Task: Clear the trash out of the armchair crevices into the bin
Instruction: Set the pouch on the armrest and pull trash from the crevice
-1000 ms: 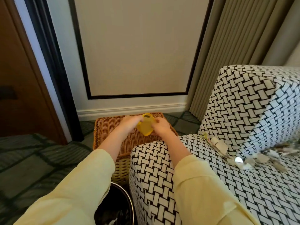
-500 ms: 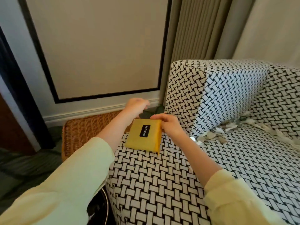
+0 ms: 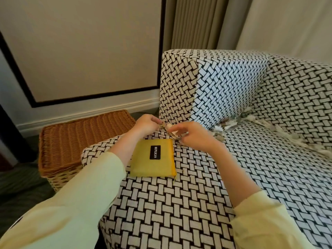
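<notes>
A black-and-white woven armchair (image 3: 206,186) fills the right of the view. Paper scraps (image 3: 226,125) sit in the crevice under its left armrest, and more pale scraps (image 3: 280,130) trail along the back crevice. My left hand (image 3: 146,123) and my right hand (image 3: 195,135) meet at the front end of the left crevice. Both pinch a small bunch of scraps (image 3: 169,129) between them. A flat yellow pouch (image 3: 152,159) with a black label lies on the seat just below my hands. No bin is in view.
A wicker basket (image 3: 75,141) with a flat lid stands on the floor left of the armchair. A panelled wall (image 3: 80,51) and beige curtains (image 3: 197,20) rise behind. Dark carpet (image 3: 18,191) shows at the lower left.
The yellow pouch has left my right hand and now lies flat on the seat. Both hands moved to the crevice end and took hold of scraps. The view swung right, off the bin.
</notes>
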A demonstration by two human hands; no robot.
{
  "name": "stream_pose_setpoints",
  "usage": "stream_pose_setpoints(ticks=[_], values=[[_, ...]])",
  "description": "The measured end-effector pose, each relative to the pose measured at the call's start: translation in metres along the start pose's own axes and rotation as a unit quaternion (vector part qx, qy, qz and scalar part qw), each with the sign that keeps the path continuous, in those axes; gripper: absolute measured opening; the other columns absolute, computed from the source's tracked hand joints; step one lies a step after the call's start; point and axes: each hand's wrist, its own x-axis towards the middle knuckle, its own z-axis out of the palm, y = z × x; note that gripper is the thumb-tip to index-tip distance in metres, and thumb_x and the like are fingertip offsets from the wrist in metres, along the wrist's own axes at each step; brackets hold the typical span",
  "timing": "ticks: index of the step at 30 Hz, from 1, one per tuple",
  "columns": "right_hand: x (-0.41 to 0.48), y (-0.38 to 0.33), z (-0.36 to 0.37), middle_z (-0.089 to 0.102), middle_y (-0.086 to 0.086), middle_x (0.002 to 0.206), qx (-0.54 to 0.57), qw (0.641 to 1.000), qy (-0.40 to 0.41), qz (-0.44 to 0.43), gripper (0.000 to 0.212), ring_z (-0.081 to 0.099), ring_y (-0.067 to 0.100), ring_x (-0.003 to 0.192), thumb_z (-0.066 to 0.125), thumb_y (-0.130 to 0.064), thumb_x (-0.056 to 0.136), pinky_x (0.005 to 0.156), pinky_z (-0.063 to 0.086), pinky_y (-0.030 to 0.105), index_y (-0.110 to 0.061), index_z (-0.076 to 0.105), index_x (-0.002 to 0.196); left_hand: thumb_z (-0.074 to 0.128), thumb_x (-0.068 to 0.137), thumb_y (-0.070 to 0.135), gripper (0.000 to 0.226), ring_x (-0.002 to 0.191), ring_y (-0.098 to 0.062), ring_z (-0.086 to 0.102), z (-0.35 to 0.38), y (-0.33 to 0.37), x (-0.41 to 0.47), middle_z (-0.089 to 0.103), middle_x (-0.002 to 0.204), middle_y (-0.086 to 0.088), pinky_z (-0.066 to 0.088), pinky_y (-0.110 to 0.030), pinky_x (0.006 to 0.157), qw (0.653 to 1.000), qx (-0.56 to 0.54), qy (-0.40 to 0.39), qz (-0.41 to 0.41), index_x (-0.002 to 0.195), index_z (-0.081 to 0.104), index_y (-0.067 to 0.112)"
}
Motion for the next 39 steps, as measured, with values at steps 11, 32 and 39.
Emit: stream_pose_setpoints(ticks=[11, 32, 39], values=[[0.009, -0.002, 0.028, 0.062, 0.007, 0.097, -0.244, 0.966, 0.063, 0.055, 0.020, 0.058, 0.023, 0.093, 0.050, -0.020, 0.093, 0.076, 0.046, 0.029, -0.010, 0.061, 0.107, 0.065, 0.082, 0.009, 0.027, 0.093, -0.012, 0.057, 0.008, -0.002, -0.004, 0.064, 0.113, -0.003, 0.042, -0.015, 0.066, 0.989, 0.025, -0.098, 0.105, 0.106, 0.053, 0.014], [-0.009, 0.008, -0.014, 0.052, 0.010, 0.071, 0.588, 0.754, 0.159, 0.246, 0.020, 0.048, 0.012, 0.056, 0.037, 0.013, 0.083, 0.037, 0.042, 0.012, -0.003, 0.048, 0.078, 0.031, 0.094, -0.002, 0.033, 0.065, -0.013, 0.048, 0.024, 0.023, -0.003, 0.055, 0.108, -0.005, 0.046, -0.023, 0.059, 0.987, -0.139, -0.068, -0.039, 0.094, 0.062, 0.009], [-0.005, 0.037, -0.016, 0.036, -0.002, 0.053, 0.077, 0.942, 0.215, 0.247, 0.025, 0.030, 0.014, 0.049, 0.045, -0.009, 0.083, 0.048, 0.025, 0.022, -0.015, 0.040, 0.059, 0.032, 0.084, -0.007, 0.044, 0.052, -0.016, 0.028, 0.021, 0.035, -0.012, 0.035, 0.066, -0.007, 0.027, -0.025, 0.051, 0.991, -0.036, -0.091, -0.094, 0.119, 0.057, 0.002]])
